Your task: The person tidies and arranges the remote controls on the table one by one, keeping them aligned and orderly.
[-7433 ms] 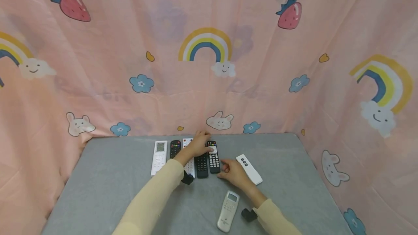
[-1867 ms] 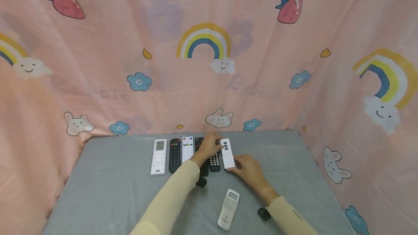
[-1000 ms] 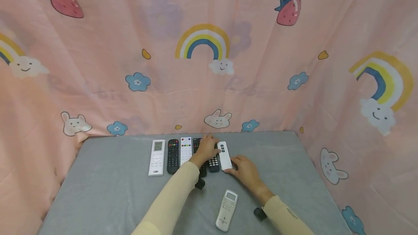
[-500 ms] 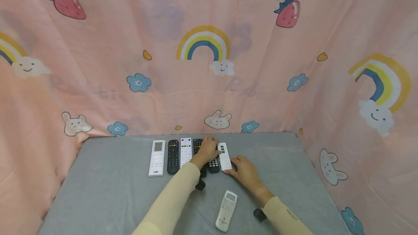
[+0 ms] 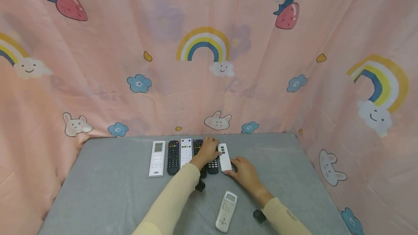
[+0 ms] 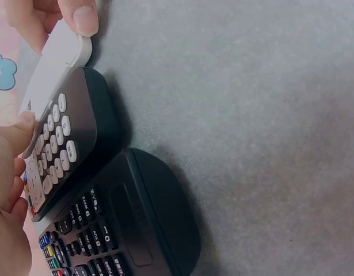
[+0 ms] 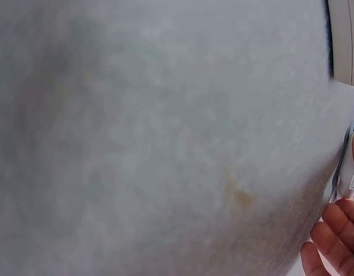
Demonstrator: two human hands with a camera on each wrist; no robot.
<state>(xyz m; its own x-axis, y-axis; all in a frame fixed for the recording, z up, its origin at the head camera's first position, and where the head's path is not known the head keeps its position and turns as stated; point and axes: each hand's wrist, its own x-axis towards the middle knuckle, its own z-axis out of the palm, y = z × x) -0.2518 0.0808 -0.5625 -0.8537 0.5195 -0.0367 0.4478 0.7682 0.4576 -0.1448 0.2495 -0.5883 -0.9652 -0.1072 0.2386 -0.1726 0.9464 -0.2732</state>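
A slim white remote control (image 5: 225, 161) with a few dark buttons lies at the right end of a row of remotes. My left hand (image 5: 207, 151) reaches over the row and holds its far end, the thumb on its left edge. At the near end, my right hand (image 5: 247, 174) pinches it between thumb and fingers; the left wrist view shows that thumb on the remote's corner. Close along its left side lies a black remote with white keys (image 6: 59, 138), partly under my left hand. Another black remote (image 6: 125, 218) follows, partly hidden by my left wrist.
Further left in the row are a white remote with coloured buttons (image 5: 186, 151), a black remote (image 5: 173, 158) and a white remote with a screen (image 5: 157, 159). A pale remote (image 5: 226, 211) lies nearer on the grey table (image 5: 107, 191). A patterned pink curtain (image 5: 156, 111) hangs behind.
The slim white remote went from lying slanted at the right to the row's right end, beside the black one with white keys. Over the last half second both hands stay almost still.
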